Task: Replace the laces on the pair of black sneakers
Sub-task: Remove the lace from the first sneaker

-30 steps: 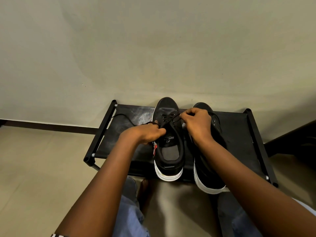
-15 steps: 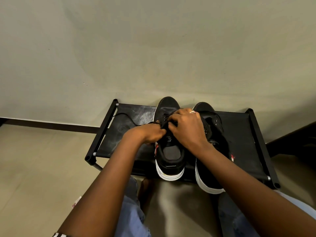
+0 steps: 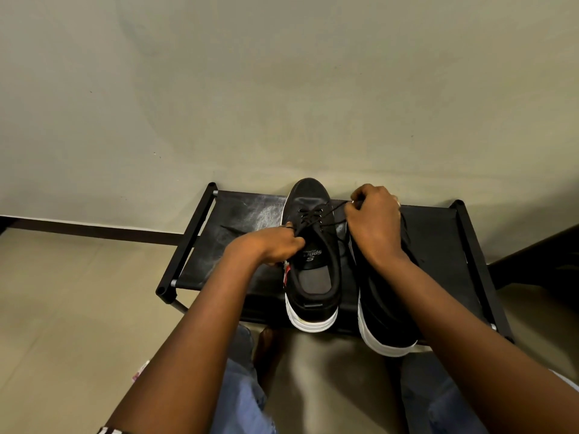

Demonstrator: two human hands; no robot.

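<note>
Two black sneakers with white soles stand side by side on a low black rack (image 3: pixel 244 214), toes toward the wall. The left sneaker (image 3: pixel 316 261) has a black lace (image 3: pixel 313 214) crossed through its front eyelets. My left hand (image 3: pixel 272 245) pinches one end of that lace at the shoe's left side. My right hand (image 3: pixel 372 220) pinches the other end and holds it taut to the right, above the right sneaker (image 3: pixel 385 311). My right hand and forearm hide most of the right sneaker's top.
The rack stands against a plain wall with a dark baseboard (image 3: pixel 94 230). A dark piece of furniture (image 3: pixel 545 258) stands at the right edge. My knees in blue jeans (image 3: pixel 241 396) sit below the rack, over a beige floor.
My right hand has moved from over the left sneaker's tongue up and to the right, drawing the lace taut. My left hand has stayed at the shoe's left side.
</note>
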